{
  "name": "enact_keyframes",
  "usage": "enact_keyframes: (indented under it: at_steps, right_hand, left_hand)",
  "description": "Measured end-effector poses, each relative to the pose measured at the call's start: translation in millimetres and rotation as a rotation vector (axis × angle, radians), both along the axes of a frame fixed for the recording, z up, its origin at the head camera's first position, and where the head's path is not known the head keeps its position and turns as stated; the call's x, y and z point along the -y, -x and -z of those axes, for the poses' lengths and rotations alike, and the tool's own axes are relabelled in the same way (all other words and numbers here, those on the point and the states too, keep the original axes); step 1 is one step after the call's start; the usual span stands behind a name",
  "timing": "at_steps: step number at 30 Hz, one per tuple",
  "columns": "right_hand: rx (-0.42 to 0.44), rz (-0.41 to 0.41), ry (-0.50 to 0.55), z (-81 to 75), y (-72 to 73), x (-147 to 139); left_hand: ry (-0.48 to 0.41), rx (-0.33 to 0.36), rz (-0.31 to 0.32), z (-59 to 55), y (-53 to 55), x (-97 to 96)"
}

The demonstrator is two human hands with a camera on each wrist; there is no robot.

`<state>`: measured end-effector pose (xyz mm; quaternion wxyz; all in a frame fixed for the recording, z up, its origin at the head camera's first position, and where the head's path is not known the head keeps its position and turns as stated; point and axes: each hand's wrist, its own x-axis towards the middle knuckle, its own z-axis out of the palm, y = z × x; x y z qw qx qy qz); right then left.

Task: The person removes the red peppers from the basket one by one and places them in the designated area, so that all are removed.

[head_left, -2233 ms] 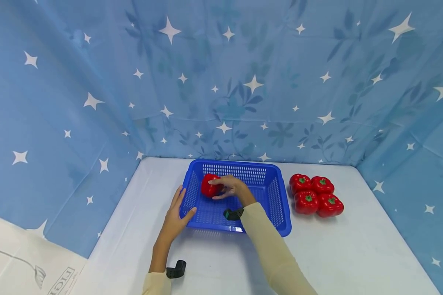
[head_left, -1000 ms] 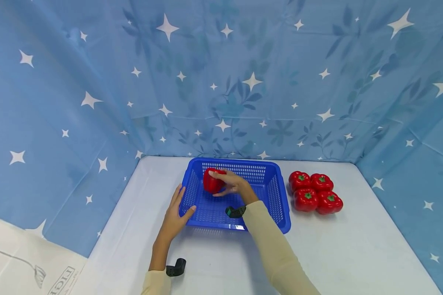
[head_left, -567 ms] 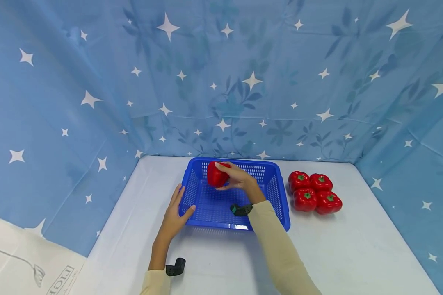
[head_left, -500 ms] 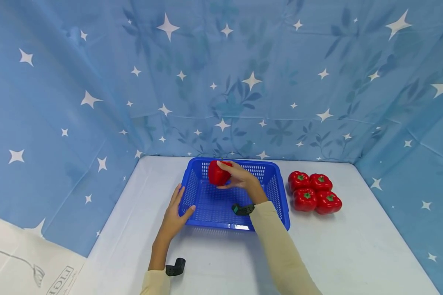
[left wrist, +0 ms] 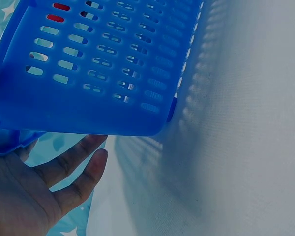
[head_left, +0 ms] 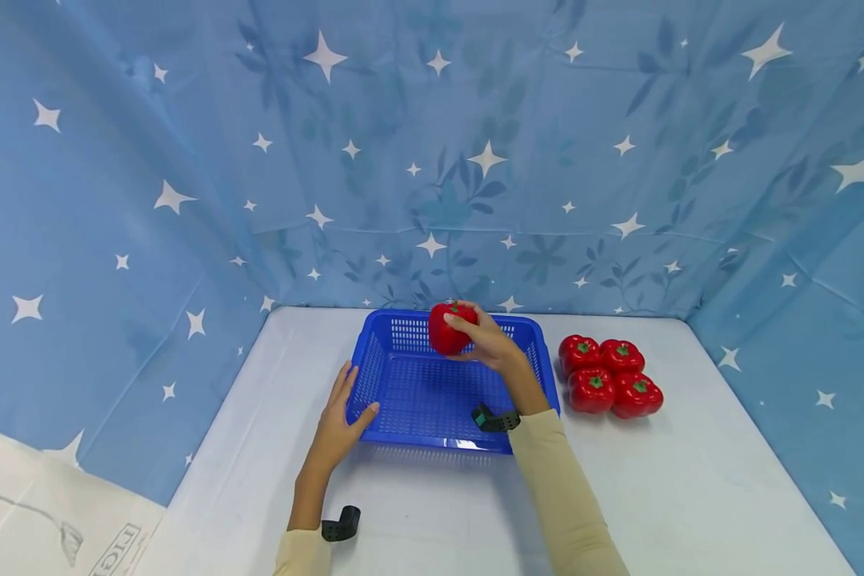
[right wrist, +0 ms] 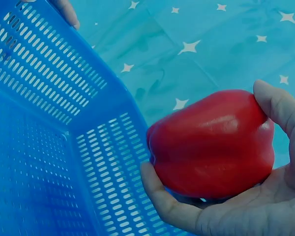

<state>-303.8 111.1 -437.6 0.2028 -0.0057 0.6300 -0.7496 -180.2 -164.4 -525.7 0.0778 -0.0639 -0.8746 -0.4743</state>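
Note:
A red bell pepper (head_left: pixel 443 338) with a green stem hangs over the back of the blue plastic basket (head_left: pixel 425 442). My right hand (head_left: pixel 491 346) grips it, thumb on one side and fingers on the other; up close in the right wrist view, the bell pepper (right wrist: pixel 211 142) is glossy and sits between thumb and fingertips. At the basket's front left corner my left hand (head_left: pixel 337 432) rests against the rim, fingers spread and thumb apart. The left wrist view shows the left hand (left wrist: pixel 27 191) beside the basket's perforated wall (left wrist: pixel 103 64), partly hidden by it.
Several red bell peppers (head_left: pixel 610 380) stand in a tight cluster on the white table (head_left: pixel 698 464), just right of the basket. A blue star-patterned curtain (head_left: pixel 432 160) closes off the back and sides. Black wrist devices (head_left: pixel 342 524) are worn on both arms.
My right hand has lifted the bell pepper off the basket's left floor and carried it up and rightward. The left hand stays at the basket's rim.

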Motion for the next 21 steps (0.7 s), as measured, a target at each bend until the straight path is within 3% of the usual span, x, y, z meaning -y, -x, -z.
enact_keyframes:
  at_steps: [16, 21]
  right_hand:
    - [-0.146, 0.136, -0.033, -13.7, -29.6, -24]
    - [-0.169, 0.184, -0.110, -13.7, -38.8, -33]
  left_hand:
    - [-0.012, -0.003, -0.001, 0.0, 1.1, -0.2]
    - [-0.004, 0.005, -0.002, -1.2, 0.8, -0.1]
